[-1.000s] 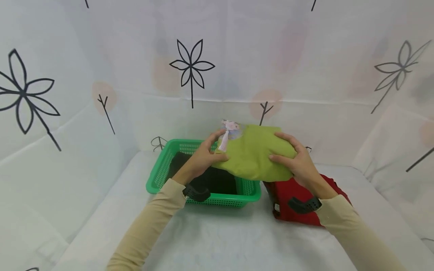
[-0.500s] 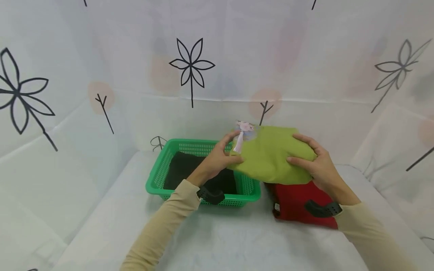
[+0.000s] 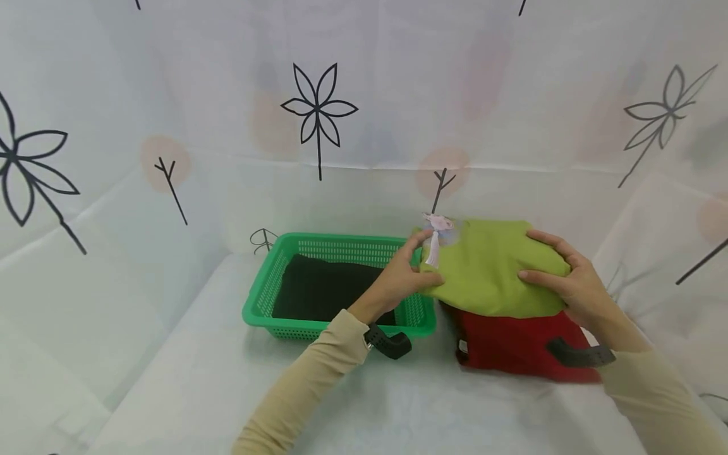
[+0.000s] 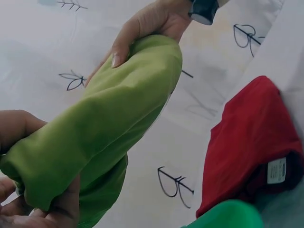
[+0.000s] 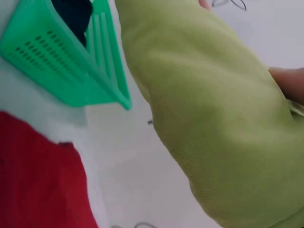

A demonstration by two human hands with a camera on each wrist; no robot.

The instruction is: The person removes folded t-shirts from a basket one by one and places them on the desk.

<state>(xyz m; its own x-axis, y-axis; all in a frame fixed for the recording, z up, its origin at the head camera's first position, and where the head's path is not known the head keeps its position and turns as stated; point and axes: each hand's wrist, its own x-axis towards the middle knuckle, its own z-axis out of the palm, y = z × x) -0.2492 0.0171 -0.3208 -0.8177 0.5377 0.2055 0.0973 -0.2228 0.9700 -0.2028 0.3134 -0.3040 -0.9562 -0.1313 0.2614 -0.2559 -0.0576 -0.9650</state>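
Note:
A folded lime-green garment (image 3: 491, 272) hangs in the air between my two hands, above a red folded garment (image 3: 512, 347). My left hand (image 3: 400, 275) grips its left end, fingers behind and thumb in front. A pale pink tassel tag (image 3: 435, 237) sits on the cloth beside the left fingertips. At the other end, my right hand (image 3: 577, 284) pinches the edge between thumb and fingers. In the left wrist view the green garment (image 4: 104, 114) sags in a thick fold, and part of the left fingers is hidden by it. The right wrist view is mostly filled with green cloth (image 5: 213, 109).
A green plastic basket (image 3: 341, 325) stands left of the red garment, with dark folded cloth (image 3: 324, 287) inside. The red garment lies on the white-covered table (image 3: 409, 404) and shows a small white label (image 4: 276, 170). A white patterned sheet (image 3: 392, 95) rises behind.
Both hands have carried the green garment to the right and slightly down, from partly over the basket to above the red garment. The basket and red garment have stayed in place.

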